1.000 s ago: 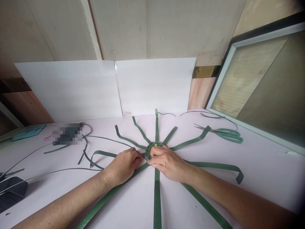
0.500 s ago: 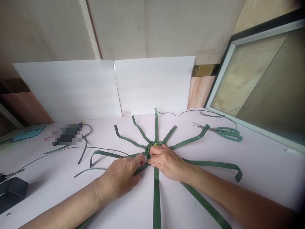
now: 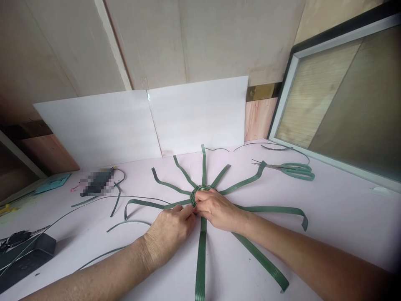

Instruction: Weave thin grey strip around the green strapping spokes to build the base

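A small round weave (image 3: 194, 195) of thin dark-green strands sits mid-table, with flat green strips (image 3: 201, 259) spreading from it like spokes. My right hand (image 3: 219, 211) is closed on the near right side of this ring, covering part of it. My left hand (image 3: 172, 232) has its fingers bent and pressed together at the ring's lower left edge, where a green strip passes beneath them; the exact grip is partly hidden. The two hands' fingertips almost meet. A long thin strand (image 3: 138, 196) runs from the ring out to the left.
Green-handled scissors (image 3: 296, 170) lie at the right rear. Loose strip offcuts (image 3: 115, 200) and a blurred dark object (image 3: 97, 182) are at the left. A black box (image 3: 37, 255) stands at the near left. White boards (image 3: 200, 117) and a framed pane (image 3: 338, 100) border the table.
The view has tilted and shifted slightly. My left hand's fingers have closed in at the ring's edge, where the thumb was more apart before. My right hand stays on the ring.
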`<act>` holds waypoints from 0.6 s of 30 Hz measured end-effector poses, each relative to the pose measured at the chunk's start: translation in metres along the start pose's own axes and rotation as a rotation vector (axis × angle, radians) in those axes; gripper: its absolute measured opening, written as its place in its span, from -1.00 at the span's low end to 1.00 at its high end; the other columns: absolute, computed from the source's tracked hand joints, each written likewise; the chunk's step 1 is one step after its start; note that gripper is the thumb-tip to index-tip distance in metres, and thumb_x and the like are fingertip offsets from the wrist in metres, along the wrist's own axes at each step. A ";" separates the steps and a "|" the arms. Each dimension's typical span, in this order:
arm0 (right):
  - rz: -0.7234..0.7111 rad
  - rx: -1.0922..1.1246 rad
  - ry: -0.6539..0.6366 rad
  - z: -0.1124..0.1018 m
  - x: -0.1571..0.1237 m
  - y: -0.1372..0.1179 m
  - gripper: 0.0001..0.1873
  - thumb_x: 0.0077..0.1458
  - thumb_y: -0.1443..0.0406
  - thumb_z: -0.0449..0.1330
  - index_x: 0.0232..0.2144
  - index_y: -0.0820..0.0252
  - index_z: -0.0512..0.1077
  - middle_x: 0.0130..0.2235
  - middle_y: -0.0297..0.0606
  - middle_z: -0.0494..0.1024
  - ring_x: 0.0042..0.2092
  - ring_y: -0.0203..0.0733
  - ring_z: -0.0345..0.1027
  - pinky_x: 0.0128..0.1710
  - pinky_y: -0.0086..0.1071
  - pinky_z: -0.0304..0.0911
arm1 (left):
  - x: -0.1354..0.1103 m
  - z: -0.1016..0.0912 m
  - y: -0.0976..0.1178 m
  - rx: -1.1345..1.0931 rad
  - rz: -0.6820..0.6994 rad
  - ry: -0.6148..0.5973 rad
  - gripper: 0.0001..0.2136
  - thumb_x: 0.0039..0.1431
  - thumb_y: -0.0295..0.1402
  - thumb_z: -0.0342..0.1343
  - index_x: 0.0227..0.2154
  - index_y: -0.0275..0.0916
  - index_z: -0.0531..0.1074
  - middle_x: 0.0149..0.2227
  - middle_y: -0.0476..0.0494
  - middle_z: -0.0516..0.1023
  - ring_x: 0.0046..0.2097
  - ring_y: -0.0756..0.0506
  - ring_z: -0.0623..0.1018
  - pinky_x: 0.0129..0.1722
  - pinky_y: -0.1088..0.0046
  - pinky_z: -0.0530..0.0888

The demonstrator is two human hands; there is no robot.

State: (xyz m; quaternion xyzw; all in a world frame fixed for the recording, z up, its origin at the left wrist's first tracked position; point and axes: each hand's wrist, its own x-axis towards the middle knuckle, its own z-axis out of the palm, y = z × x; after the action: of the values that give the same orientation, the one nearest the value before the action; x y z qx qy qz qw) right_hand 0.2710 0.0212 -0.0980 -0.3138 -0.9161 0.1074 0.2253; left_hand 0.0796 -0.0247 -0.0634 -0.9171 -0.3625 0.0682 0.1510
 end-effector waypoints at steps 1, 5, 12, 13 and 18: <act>0.003 -0.003 -0.002 0.000 0.000 0.000 -0.78 0.15 0.52 0.14 -0.44 0.21 0.50 -0.31 -0.35 0.37 -0.27 -0.30 0.27 -0.22 -0.33 0.06 | 0.001 0.001 -0.001 -0.033 -0.025 0.013 -0.72 0.19 -0.64 -0.14 -0.34 -0.30 0.47 -0.30 -0.14 0.47 -0.33 -0.10 0.46 -0.46 0.43 0.40; 0.012 -0.020 -0.010 -0.002 0.001 -0.002 -0.78 0.18 0.50 0.14 -0.38 0.18 0.54 -0.29 -0.34 0.39 -0.29 -0.31 0.28 -0.23 -0.32 0.05 | 0.000 0.001 -0.001 -0.255 -0.174 0.062 -0.67 0.22 -0.61 -0.12 -0.20 -0.19 0.52 -0.27 -0.09 0.47 -0.26 -0.08 0.46 -0.36 0.46 0.40; 0.009 -0.039 -0.009 -0.002 0.001 -0.001 -0.80 0.19 0.46 0.14 -0.36 0.18 0.55 -0.28 -0.33 0.40 -0.28 -0.30 0.28 -0.20 -0.32 0.07 | 0.009 -0.006 0.009 -0.461 -0.397 0.031 -0.63 0.07 -0.66 -0.09 -0.26 -0.17 0.54 -0.25 -0.09 0.44 -0.20 -0.07 0.46 -0.22 0.45 0.40; 0.005 -0.050 -0.010 -0.001 0.001 -0.001 -0.81 0.19 0.46 0.14 -0.36 0.19 0.54 -0.28 -0.32 0.40 -0.28 -0.30 0.28 -0.20 -0.33 0.08 | 0.012 -0.007 0.010 -0.427 -0.425 0.023 -0.67 0.07 -0.64 -0.08 -0.28 -0.20 0.52 -0.24 -0.11 0.45 -0.19 -0.09 0.47 -0.20 0.42 0.40; -0.019 -0.074 -0.005 -0.002 0.001 0.001 -0.80 0.15 0.48 0.15 -0.40 0.18 0.54 -0.29 -0.33 0.39 -0.29 -0.30 0.29 -0.20 -0.34 0.09 | 0.020 -0.017 0.020 -0.309 -0.481 -0.109 -0.80 0.18 -0.44 -0.08 -0.41 -0.25 0.46 -0.29 -0.19 0.46 -0.20 -0.18 0.51 -0.17 0.30 0.42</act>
State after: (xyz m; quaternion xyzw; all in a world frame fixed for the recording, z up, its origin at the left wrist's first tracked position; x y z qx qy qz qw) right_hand 0.2714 0.0225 -0.0961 -0.3127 -0.9230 0.0720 0.2124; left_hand 0.1110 -0.0291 -0.0541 -0.8120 -0.5832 0.0234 0.0018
